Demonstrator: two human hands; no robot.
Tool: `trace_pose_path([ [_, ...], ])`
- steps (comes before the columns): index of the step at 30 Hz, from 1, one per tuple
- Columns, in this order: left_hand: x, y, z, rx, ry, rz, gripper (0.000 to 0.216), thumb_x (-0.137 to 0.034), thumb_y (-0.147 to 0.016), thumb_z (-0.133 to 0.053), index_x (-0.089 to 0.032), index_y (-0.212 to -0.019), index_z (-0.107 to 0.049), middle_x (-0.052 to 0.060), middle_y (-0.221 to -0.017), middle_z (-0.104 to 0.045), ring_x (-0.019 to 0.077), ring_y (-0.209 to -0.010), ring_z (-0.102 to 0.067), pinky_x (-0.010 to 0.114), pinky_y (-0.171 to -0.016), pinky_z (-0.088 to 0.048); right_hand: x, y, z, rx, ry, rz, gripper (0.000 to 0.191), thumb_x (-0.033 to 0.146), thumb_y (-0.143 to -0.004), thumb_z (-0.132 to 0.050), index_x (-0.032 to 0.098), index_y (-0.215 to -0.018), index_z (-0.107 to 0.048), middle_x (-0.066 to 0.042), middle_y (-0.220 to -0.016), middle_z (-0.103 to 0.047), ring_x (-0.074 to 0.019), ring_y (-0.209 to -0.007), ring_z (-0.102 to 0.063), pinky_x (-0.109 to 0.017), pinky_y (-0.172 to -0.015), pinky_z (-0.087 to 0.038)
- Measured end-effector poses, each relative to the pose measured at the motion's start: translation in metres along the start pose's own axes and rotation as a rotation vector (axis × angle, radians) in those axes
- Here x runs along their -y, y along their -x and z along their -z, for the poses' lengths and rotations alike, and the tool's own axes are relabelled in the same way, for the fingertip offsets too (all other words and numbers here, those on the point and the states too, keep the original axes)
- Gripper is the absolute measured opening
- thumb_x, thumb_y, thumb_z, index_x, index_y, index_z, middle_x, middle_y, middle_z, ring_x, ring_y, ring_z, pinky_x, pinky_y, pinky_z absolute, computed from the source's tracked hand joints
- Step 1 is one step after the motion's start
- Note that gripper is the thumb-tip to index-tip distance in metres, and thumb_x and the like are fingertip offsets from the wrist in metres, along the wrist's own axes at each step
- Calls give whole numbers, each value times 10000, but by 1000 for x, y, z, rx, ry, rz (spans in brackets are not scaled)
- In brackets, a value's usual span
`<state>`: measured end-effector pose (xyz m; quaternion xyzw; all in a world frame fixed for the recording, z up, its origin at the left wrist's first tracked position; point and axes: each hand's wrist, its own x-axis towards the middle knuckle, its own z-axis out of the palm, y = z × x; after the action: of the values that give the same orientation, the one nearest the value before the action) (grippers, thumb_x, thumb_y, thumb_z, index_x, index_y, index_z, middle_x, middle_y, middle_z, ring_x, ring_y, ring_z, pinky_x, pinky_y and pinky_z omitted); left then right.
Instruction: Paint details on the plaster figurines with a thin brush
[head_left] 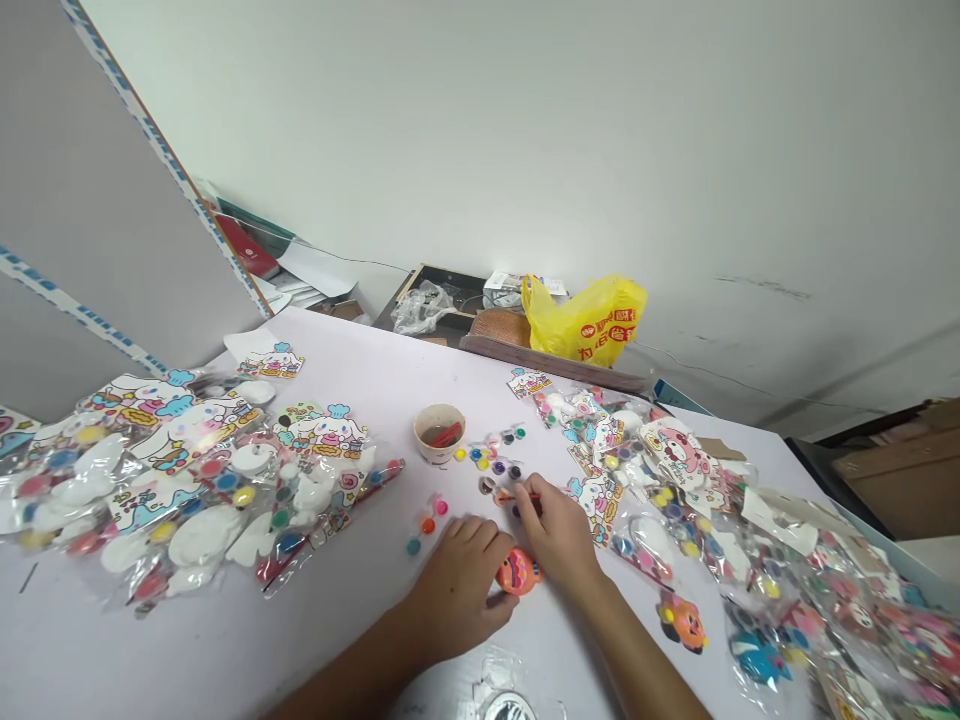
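Observation:
My left hand [459,590] is closed around the side of a small orange figurine [519,572] with pink and dark markings, keeping it on the white table. Pinched in my right hand [561,540] is a thin paintbrush [534,497]; its tip points left among small paint pots [487,486], though the exact contact is hard to make out. More paint pots in several colours [480,458] lie just beyond. A short strip of pink, orange and teal pots [428,525] is beside my left hand. Behind them stands a paper cup [439,432] with murky liquid and red sticks inside.
Bagged figurine-and-paint kits [202,490] cover the table's left side, and more kits [675,470] fill the right. An orange painted figurine [682,622] and a blue one [759,655] lie at right. A yellow plastic bag [589,325] stands behind the table, near the wall.

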<state>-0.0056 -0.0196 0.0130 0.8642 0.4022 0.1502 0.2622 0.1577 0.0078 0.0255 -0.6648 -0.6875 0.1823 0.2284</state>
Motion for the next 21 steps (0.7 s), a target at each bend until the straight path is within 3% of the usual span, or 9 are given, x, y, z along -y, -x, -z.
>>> trace_pose_path([
  [8,0,0,1,-14,17,-7,169,-195,-778,-601,-227,-916,-509,22,-963,-552,237,-911,-456,367,-798,-347,-2,-4,-2,10,-77,-11,386,448,-976,-367,225,-673,-454,24,-564,-555,-161,-530,-494,-262,-523,-284],
  [14,1,0,0,-3,27,-4,184,-190,-769,-612,-227,-924,-519,19,-954,-547,230,-897,-453,368,-799,-344,-8,1,6,-16,-146,-16,421,476,-986,-328,225,-660,-412,48,-523,-438,-142,-511,-432,-245,-503,-297],
  [21,2,0,-2,-14,33,-9,232,-187,-765,-624,-232,-970,-526,17,-974,-554,232,-911,-451,374,-809,-337,2,-3,4,-3,-106,12,353,425,-943,-410,223,-657,-451,25,-549,-502,-158,-533,-445,-265,-544,-263],
])
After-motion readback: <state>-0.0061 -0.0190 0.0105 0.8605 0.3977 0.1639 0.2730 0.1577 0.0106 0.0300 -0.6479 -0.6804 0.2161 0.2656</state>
